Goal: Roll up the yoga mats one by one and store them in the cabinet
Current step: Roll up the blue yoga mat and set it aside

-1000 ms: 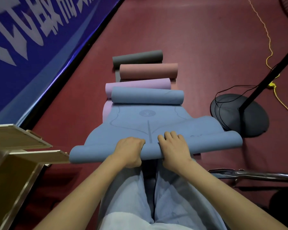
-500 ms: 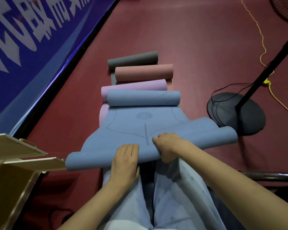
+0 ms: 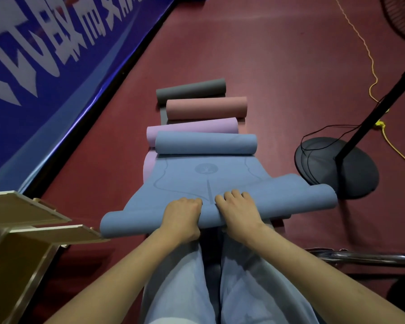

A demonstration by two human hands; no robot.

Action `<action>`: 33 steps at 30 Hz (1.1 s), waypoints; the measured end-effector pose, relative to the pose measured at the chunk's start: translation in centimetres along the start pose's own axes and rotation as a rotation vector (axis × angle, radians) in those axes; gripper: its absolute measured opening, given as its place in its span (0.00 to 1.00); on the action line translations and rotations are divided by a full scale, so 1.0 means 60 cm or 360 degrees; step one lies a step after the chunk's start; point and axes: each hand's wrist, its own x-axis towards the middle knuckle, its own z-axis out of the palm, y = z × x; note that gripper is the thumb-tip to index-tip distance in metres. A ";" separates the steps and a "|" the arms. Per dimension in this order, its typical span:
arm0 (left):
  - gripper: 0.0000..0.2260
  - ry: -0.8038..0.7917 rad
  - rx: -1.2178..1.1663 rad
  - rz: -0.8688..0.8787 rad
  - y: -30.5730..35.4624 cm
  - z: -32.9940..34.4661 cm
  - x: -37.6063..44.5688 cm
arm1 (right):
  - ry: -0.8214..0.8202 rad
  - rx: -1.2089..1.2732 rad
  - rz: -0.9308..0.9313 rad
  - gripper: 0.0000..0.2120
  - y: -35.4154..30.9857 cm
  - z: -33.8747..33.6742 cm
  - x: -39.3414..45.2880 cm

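A blue yoga mat [image 3: 197, 181] lies on the red floor in front of my knees, curled into a roll at its near end and at its far end. My left hand [image 3: 181, 215] grips the near roll with curled fingers, just left of the mat's centre line. My right hand [image 3: 237, 211] grips the same roll just to the right, fingers over its top. Behind the blue mat lie a purple mat [image 3: 192, 128], a pink mat [image 3: 206, 107] and a grey mat [image 3: 191, 88], each rolled at its far end. The wooden cabinet [image 3: 21, 230] stands at my left.
A blue banner wall [image 3: 45, 73] runs along the left. A black stand with a round base [image 3: 351, 174] and cables is at the right of the mats. A yellow cord [image 3: 372, 66] trails over the floor. A chrome bar [image 3: 365, 256] lies at the lower right.
Half a second ago my left hand lay flat on the roll and my right gripped it; now both hands grip the roll's top side by side. The roll sits about where it was.
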 end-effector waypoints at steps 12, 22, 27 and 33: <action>0.13 -0.0143 -0.0067 0.0065 0.005 -0.019 -0.055 | -0.0092 0.0138 -0.0009 0.23 -0.013 -0.028 -0.046; 0.13 -0.0228 -0.0086 0.0121 0.029 -0.019 -0.108 | -0.0203 0.0114 -0.0059 0.24 -0.026 -0.014 -0.097; 0.18 -0.0055 -0.0176 0.0170 0.017 -0.005 -0.089 | -0.0589 0.0216 -0.0173 0.19 -0.002 -0.047 -0.046; 0.22 0.0523 -0.0317 0.0039 0.028 0.049 -0.118 | -0.0929 0.0241 -0.0238 0.20 0.004 -0.065 -0.015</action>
